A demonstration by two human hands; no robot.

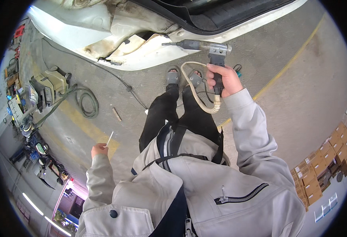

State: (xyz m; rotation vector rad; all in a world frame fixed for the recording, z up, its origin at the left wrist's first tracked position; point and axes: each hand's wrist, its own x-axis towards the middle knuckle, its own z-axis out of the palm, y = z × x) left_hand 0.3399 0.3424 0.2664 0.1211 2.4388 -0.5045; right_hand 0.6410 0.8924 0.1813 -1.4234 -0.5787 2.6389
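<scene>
My right hand is wrapped round the black grip of a hot-air gun. Its narrow nozzle points left, close to the torn, dirty lower edge of a white car body. A pale ribbed hose leaves the bottom of the grip and loops back up to the left. Low at my left side, my left hand pinches a thin white rod that sticks up out of the fingers. The rod is well away from the gun and the car.
A dark cable crosses the patterned floor mat. To the left stand a beige machine and a coiled green hose. A short stick lies on the floor. Cardboard boxes are stacked at the lower right.
</scene>
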